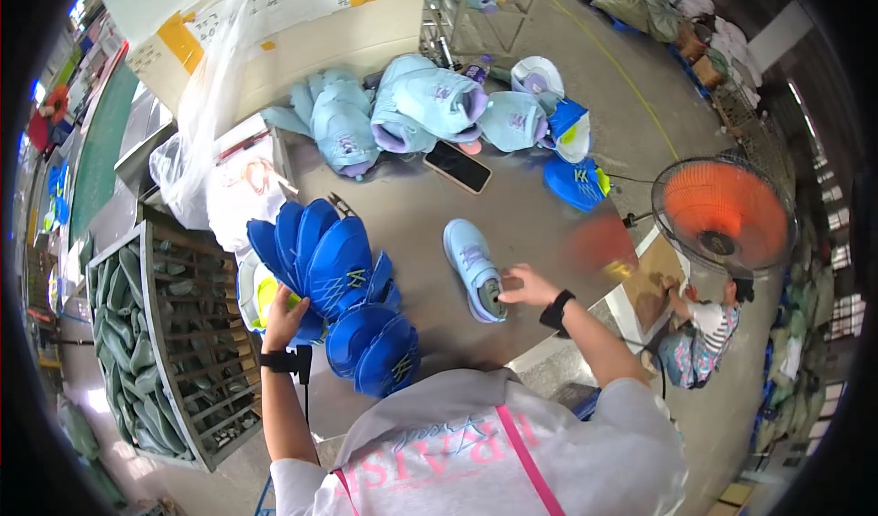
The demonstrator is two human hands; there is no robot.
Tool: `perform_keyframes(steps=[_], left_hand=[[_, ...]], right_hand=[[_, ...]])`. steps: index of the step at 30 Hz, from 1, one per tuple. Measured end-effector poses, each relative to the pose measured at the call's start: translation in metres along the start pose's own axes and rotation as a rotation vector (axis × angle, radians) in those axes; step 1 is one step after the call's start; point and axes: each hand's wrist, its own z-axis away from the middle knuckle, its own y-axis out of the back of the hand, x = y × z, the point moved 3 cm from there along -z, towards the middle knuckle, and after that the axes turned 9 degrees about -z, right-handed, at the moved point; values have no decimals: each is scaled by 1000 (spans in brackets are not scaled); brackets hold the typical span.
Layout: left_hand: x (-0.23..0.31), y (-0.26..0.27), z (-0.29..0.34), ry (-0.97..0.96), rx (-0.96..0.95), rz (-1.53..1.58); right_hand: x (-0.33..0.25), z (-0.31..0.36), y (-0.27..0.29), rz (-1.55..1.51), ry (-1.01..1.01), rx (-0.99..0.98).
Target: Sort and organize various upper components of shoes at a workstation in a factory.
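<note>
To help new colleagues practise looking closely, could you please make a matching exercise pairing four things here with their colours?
Things
1. Phone screen
2. Shoe beside the right hand
3. Fan, seen through its guard
4. Foot-shaped pieces heaped at far left

Colours
A. Orange
B. Dark green
C. Black
D. Light blue

Pairs: 1-C; 2-D; 3-A; 4-B

Phone (pixel 459 167) on table (pixel 412 219), behind shoe (pixel 471 264); uppers (pixel 337 264) left of shoe; fan (pixel 722 212) right of table.

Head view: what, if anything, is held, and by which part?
Left hand apparently holds a blue upper by its yellow edge; right hand, at the heel of the pale shoe: grip unclear.
</note>
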Motion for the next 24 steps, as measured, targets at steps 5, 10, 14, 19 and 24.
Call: perform_keyframes(steps=[5, 10, 14, 19, 24], left_hand=[[-8, -2, 8, 15, 3, 58], [-9, -5, 6, 48, 28, 72], [9, -1, 2, -8, 78, 14], [-3, -3, 2, 55, 31, 74], [-15, -6, 4, 103, 49, 164]], right_hand=[[1, -66, 59, -339, 1, 204], [16, -122, 110, -49, -66, 351], [18, -132, 108, 40, -59, 383], [-9, -121, 87, 496, -47, 300], [-3, -129, 90, 505, -24, 304]])
